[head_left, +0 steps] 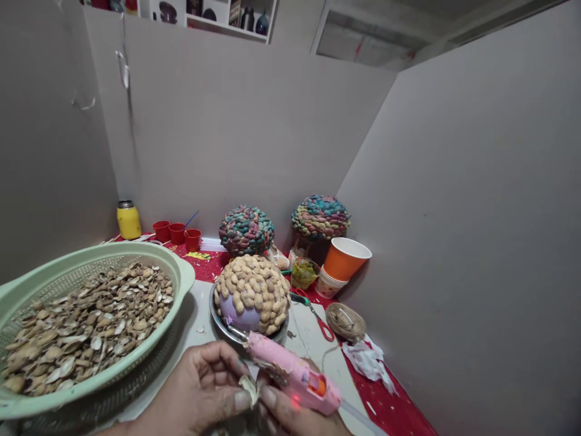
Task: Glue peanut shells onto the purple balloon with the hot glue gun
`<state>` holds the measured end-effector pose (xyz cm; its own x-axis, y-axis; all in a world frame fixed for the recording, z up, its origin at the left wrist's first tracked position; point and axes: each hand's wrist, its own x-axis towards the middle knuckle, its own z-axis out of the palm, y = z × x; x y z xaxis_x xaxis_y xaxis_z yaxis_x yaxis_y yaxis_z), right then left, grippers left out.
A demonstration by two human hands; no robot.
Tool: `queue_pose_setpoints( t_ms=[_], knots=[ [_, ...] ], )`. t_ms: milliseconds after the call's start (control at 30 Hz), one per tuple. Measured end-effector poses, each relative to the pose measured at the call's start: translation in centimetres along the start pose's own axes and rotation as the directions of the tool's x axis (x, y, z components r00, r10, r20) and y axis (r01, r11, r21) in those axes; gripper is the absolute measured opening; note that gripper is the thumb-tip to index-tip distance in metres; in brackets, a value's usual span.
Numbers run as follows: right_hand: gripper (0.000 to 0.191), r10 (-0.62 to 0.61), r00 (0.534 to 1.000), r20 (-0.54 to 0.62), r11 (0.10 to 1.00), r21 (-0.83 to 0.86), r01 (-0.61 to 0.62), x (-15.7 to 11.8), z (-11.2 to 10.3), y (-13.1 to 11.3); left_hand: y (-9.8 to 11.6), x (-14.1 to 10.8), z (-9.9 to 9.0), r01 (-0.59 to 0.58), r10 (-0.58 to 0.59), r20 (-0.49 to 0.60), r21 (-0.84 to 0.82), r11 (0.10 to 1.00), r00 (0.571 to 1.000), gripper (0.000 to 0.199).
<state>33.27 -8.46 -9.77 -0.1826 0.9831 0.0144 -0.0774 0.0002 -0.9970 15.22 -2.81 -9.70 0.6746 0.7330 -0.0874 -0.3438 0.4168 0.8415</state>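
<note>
- Head view: the left grip (206, 387) is pinching a pale shell piece (249, 389) between thumb and fingers.
- Right grip (293, 418) is holding a pink glue gun (281, 363), its thumb tip meeting the shell piece.
- Judging by its thin look, the shell piece is calling for light pressure at its edges; the nozzle, likely hot, is best pointing away from both grips, as it is doing.
- Just beyond the grips, a ball (267, 284) is sitting in a metal bowl (214, 312); peanut shells are covering most of it, and a purple patch (242, 315) is showing toward them.
- Left of the left grip, a green colander (185, 269) is holding loose shells (104, 321).
- Beyond the right grip, scissors (325, 330) are lying on the surface.
</note>
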Motion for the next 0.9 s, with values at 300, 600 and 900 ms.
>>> queue_pose_setpoints(
  t_ms=[300,600,900],
  knots=[
    [0.05,-0.106,0.965,-0.241,0.986,0.103,0.134,0.3,-1.7,-0.1,2.3,0.3,-0.1,-0.001,0.0,-0.013,-0.036,0.999,1.0,0.028],
    [0.058,0.109,0.991,-0.073,0.981,-0.152,-0.119,-2.0,-3.3,-2.4,3.0,0.6,-0.6,0.006,-0.007,-0.045,-0.021,1.0,0.999,0.027],
    [0.06,-0.12,0.989,-0.088,0.97,-0.221,0.098,-3.3,-3.0,0.7,2.1,0.9,-1.1,0.123,-0.126,-0.056,-0.057,0.991,0.99,0.025]
  ],
)
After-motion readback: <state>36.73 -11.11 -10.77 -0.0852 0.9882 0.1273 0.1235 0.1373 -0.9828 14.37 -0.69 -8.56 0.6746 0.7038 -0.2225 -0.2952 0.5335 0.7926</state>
